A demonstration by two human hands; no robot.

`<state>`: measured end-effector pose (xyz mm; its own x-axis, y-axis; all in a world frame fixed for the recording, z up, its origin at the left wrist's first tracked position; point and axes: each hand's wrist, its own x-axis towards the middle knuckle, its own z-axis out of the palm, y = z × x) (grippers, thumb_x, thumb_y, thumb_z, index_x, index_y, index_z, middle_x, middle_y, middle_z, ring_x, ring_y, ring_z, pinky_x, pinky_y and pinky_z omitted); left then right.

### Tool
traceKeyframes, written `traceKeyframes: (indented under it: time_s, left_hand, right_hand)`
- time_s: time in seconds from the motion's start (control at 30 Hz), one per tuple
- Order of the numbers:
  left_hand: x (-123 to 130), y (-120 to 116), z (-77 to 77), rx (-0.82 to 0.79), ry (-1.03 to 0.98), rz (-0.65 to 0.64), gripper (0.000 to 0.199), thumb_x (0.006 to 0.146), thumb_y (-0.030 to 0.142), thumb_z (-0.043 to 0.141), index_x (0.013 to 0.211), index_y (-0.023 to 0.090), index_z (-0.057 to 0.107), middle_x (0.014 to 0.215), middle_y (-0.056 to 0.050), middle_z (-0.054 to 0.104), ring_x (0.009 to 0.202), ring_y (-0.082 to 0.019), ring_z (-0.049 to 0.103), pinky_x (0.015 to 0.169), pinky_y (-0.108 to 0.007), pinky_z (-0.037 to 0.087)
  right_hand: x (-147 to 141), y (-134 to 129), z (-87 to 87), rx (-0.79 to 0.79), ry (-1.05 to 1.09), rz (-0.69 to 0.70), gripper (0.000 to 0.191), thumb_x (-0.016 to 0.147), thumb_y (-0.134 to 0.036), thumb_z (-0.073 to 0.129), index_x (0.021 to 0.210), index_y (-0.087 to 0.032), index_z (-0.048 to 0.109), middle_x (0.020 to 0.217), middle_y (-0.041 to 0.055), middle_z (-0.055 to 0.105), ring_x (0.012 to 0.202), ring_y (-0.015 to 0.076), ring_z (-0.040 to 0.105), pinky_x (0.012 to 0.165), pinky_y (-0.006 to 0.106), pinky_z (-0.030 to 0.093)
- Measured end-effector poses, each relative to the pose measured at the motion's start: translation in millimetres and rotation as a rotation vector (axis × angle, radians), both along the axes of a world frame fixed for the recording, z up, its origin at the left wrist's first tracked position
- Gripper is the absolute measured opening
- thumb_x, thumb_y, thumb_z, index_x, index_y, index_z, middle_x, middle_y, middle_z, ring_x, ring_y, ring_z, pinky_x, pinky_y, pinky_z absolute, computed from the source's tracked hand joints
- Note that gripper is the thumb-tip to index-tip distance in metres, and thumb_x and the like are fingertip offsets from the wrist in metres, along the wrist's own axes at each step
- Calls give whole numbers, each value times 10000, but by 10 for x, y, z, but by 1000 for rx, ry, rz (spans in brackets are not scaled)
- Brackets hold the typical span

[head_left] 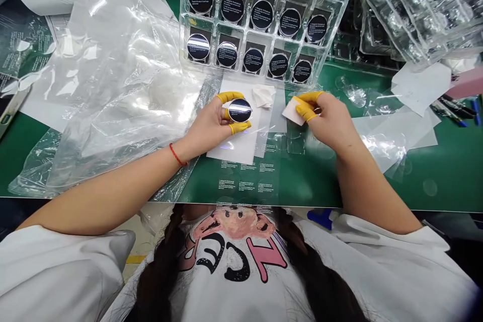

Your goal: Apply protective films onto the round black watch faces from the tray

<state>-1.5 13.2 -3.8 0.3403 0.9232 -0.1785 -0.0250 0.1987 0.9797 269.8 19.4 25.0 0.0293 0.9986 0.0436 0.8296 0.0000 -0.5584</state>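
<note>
Yellow finger covers are on both hands. My left hand point(215, 123) grips a round watch face point(240, 110) by its edge; its dark glass faces up and reflects light. To the right, my right hand point(324, 115) pinches a folded pale cloth point(293, 111), apart from the watch face. Beneath the watch face lie white sheets point(241, 148), with a crumpled white cloth point(263, 95) on them. A clear film with printed white text point(245, 186) lies nearer the table's front edge.
Behind the hands, a clear tray point(241, 74) holds several round watch faces. Plastic bags point(124, 95) cover the left side. Stacked trays point(418, 5) stand at the back right, with pens point(449, 110) and loose paper point(422, 85) in front, on the green table point(320, 181).
</note>
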Motion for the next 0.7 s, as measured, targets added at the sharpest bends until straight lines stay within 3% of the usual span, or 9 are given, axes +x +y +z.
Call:
traceKeyframes:
  time_s: [0.07, 0.13, 0.23, 0.33, 0.43, 0.53, 0.6, 0.7]
  left_hand:
    - [-5, -9, 19, -3, 18, -14, 630, 694, 222, 827, 1238, 231, 510, 941, 9, 727, 878, -178, 756, 838, -325, 615]
    - [-6, -21, 38, 9, 19, -21, 630, 711, 233, 821, 1262, 246, 517, 934, 21, 727, 858, -163, 753, 837, -316, 616]
    - [-2, -35, 60, 11, -22, -34, 641, 714, 232, 820, 1284, 257, 528, 953, 23, 731, 849, -148, 749, 845, -302, 617]
    - [-10, -41, 74, -5, -67, -42, 762, 724, 245, 823, 1387, 255, 447, 1015, -3, 745, 901, -157, 752, 888, -314, 614]
    - [-26, -41, 91, -51, -35, -21, 893, 768, 269, 797, 1491, 192, 277, 868, -6, 757, 926, -176, 758, 959, -371, 596]
    - [-32, -45, 117, -62, 16, -3, 809, 787, 298, 785, 1445, 154, 336, 836, -11, 751, 981, -197, 757, 1001, -406, 579]
    - [-27, -48, 130, -60, 33, -5, 739, 796, 293, 777, 1407, 154, 386, 854, -17, 755, 1000, -197, 755, 1020, -410, 569]
    - [-19, -45, 132, -67, 47, -13, 663, 812, 275, 760, 1376, 162, 431, 877, -23, 765, 1000, -186, 755, 1031, -404, 561]
  right_hand:
    - [-6, 54, 16, -3, -81, 16, 238, 874, -205, 619, 1075, -125, 718, 1180, 203, 664, 1151, 327, 567, 970, 526, 445]
    - [-181, 61, 43, 38, -1, 96, 279, 931, -261, 560, 1137, -132, 697, 1216, 166, 648, 1179, 294, 565, 1015, 503, 444]
    - [-610, 37, 77, -47, 316, 324, 355, 945, -302, 562, 1278, -185, 602, 1062, 65, 670, 972, 191, 631, 922, 399, 517]
    - [-907, 137, 154, -169, 491, 462, 446, 904, -188, 599, 1342, -190, 517, 853, -11, 610, 783, 131, 594, 775, 305, 528]
    - [-818, 522, 364, 19, 510, 371, 263, 874, -113, 611, 1117, -209, 581, 835, -33, 592, 751, 89, 557, 760, 254, 486]
    - [-413, 1147, 595, 402, 465, 144, 183, 832, -90, 642, 948, -209, 564, 864, -33, 593, 739, 58, 518, 737, 232, 419]
    - [-116, 1580, 652, 451, 398, -2, 165, 812, -87, 651, 917, -193, 581, 835, -53, 570, 701, 40, 479, 740, 234, 392]
    - [180, 2058, 603, 409, 334, -78, 129, 787, -80, 665, 861, -167, 606, 785, -66, 529, 687, 26, 467, 717, 234, 357]
